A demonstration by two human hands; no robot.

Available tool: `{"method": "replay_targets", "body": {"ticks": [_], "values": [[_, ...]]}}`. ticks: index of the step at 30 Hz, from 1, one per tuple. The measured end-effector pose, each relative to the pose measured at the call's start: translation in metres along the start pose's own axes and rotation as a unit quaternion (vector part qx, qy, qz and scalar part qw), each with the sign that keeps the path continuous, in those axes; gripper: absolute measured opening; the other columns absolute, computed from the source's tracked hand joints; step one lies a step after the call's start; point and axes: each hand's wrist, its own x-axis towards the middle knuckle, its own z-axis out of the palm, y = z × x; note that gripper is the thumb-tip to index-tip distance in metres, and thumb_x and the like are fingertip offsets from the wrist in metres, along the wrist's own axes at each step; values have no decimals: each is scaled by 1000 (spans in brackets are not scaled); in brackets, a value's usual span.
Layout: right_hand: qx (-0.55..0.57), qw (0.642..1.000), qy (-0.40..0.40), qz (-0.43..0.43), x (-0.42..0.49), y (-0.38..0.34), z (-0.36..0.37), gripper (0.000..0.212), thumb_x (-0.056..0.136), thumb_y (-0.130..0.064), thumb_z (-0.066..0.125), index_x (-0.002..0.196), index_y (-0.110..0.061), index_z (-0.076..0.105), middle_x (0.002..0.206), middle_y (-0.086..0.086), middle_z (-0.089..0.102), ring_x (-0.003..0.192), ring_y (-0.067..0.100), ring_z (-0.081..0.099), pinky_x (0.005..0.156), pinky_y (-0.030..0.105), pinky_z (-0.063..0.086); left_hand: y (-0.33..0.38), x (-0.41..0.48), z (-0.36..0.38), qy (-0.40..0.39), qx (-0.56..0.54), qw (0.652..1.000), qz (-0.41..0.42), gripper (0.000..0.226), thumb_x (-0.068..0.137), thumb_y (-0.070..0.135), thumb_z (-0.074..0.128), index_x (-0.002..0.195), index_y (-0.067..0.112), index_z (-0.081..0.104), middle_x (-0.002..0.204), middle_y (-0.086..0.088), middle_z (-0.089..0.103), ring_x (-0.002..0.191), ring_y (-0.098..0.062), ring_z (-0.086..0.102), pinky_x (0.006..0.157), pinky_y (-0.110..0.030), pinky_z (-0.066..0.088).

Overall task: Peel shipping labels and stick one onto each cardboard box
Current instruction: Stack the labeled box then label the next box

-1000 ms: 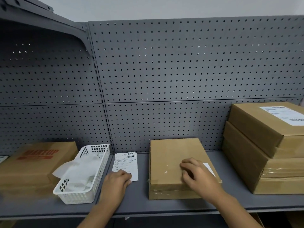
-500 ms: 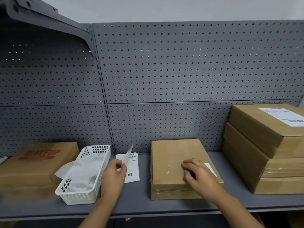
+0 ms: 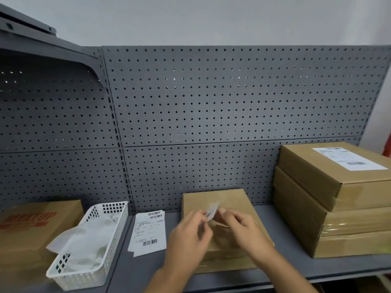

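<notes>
Label (image 3: 212, 211) was held upright over the middle box (image 3: 213, 197); motion blur hid whether any backing was peeled. Left hand (image 3: 188, 235) pinched its left edge and right hand (image 3: 243, 231) its right edge, fingers curled. Middle box lay flat at mid-shelf, touching the back panel. Stack of labels (image 3: 149, 231) lay just left of it on the shelf (image 3: 135, 271). Basket (image 3: 84, 278) sat further left, holding white sheets, with the printed box (image 3: 31, 227) at the left edge. Pile of boxes (image 3: 330, 225) stood at the right end, with a stuck label (image 3: 347, 158) on the top one.

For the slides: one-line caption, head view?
Left hand and right hand pinch a shipping label over the centre cardboard box.
</notes>
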Motion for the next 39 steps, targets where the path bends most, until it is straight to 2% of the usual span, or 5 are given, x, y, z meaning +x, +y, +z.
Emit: {"method": "replay_targets", "body": {"ticks": [2,9,15,26,39], "values": [[60,998,-6,28,-1,-4,3,51,105,-51,52,107,-7,78,115,23,74,118,43,65,106,62,48,2,-5,10,-9,1,1000,-2,10,90,33,60,97,34,54,116,25,62,87,-1,65,69,-30,55],[226,971,-23,74,-6,-1,0,38,105,-29,57,108,4,76,114,22,77,112,29,73,91,32,58,8,-12,15,-25,-83,996,-29,20,97,43,65,116,40,58,125,29,57,114,4,60,87,-17,50],[304,948,-24,89,-6,-1,2,35,104,-25,58,116,5,73,121,24,74,121,34,69,99,38,57,2,-10,17,-31,-165,985,-45,28,103,37,61,130,30,65,134,19,60,128,-9,60,103,-35,53],[379,919,-47,99,-5,-2,6,47,99,-20,61,126,19,57,134,32,63,121,34,67,100,38,59,0,-3,9,-25,-189,980,-52,27,100,34,65,124,25,74,130,19,62,126,-10,62,104,-32,52],[376,921,-56,90,-16,-14,5,36,100,-19,59,129,0,69,139,25,64,139,43,52,104,36,57,10,-1,-4,-21,-212,975,-56,25,99,30,67,122,27,76,128,20,63,125,-7,62,104,-26,51]]}}
